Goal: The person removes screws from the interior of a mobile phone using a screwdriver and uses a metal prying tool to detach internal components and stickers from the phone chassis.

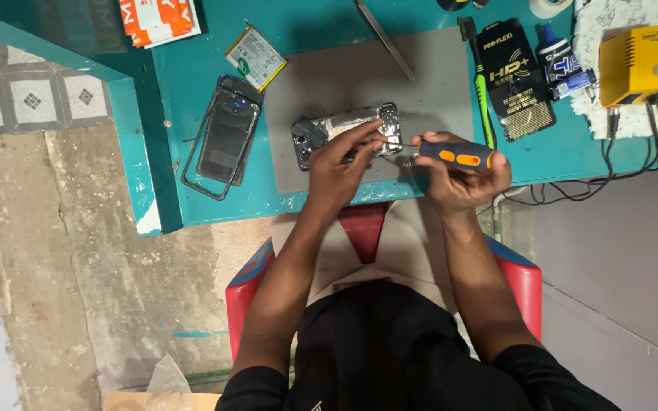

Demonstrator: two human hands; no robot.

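Observation:
An opened phone (340,125) with its insides showing lies on a grey work mat (420,84) on the teal table. My left hand (342,164) rests on the phone's near side, fingers pinched by the screwdriver's tip. My right hand (462,175) grips a dark blue screwdriver with orange patches (457,155), its thin shaft pointing left onto the phone's right end.
A phone back frame (225,135) lies left of the mat, with a flat battery (256,57) beyond it. A green-handled brush (482,84), a black packet (517,80), a glue tube (561,65) and a yellow box with cables (640,62) sit at right. Metal tweezers (384,36) lie at the mat's far edge.

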